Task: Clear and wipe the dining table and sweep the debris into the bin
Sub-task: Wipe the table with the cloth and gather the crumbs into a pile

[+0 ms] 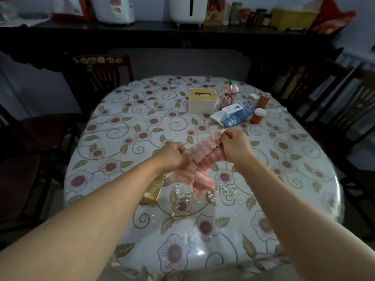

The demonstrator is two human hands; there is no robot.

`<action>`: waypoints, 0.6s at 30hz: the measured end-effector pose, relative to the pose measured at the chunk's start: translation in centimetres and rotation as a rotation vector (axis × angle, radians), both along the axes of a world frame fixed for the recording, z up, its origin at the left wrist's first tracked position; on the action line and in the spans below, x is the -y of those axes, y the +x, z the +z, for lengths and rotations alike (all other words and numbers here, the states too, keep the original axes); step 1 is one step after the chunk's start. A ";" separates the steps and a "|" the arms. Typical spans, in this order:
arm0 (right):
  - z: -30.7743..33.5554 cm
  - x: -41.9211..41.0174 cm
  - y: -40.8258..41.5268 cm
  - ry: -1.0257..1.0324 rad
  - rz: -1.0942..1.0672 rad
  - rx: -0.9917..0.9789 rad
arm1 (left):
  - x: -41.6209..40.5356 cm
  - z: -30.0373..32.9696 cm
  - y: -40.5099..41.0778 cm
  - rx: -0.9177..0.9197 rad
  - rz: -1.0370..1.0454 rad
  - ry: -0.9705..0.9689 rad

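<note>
Hands over the middle of the table [113,126], left hand [172,157] and right hand [235,147] each clenched on a pink cloth [200,167] held in the air, crumbs [227,190] scattered beneath, tissue box [203,101] toward the far edge.

Two bare forearms come into view from the lower corners — no sleeves, cuffs or gloves cover them anywhere in the picture. The left hand [172,155] and the right hand [235,147] are likewise uncovered. No watch, bracelet or band shows at either wrist, and no ring can be made out on the fingers, though they are small and a little blurred. The forearms look smooth and slender, widening toward the camera from the wide-angle lens — nothing more of the person is visible than arms and hands.
</note>
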State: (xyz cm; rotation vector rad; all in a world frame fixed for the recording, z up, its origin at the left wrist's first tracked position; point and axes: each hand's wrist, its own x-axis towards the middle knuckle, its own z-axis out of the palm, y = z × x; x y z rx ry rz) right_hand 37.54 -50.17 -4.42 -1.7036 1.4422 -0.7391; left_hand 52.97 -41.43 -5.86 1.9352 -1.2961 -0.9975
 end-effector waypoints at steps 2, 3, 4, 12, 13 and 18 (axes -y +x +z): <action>0.2 -0.4 -0.7 -0.036 0.020 0.077 | 0.7 0.0 -0.5 0.267 -0.047 0.021; 0.5 -0.7 -1.2 -0.047 0.051 0.129 | 1.2 0.0 -0.9 0.335 -0.036 0.031; 0.8 -1.2 -1.6 -0.045 0.099 0.182 | 1.6 0.0 -1.1 0.352 -0.001 0.033; 0.9 -2.6 -5.3 0.154 0.499 0.186 | 4.6 1.5 -1.9 -0.017 0.133 -0.118; 0.7 -2.0 -5.4 0.104 0.359 0.198 | 4.7 1.8 -2.0 -0.029 0.099 -0.137; 0.3 0.9 -5.1 -0.089 0.349 -0.078 | 5.4 2.9 -3.0 -0.143 -0.063 -0.155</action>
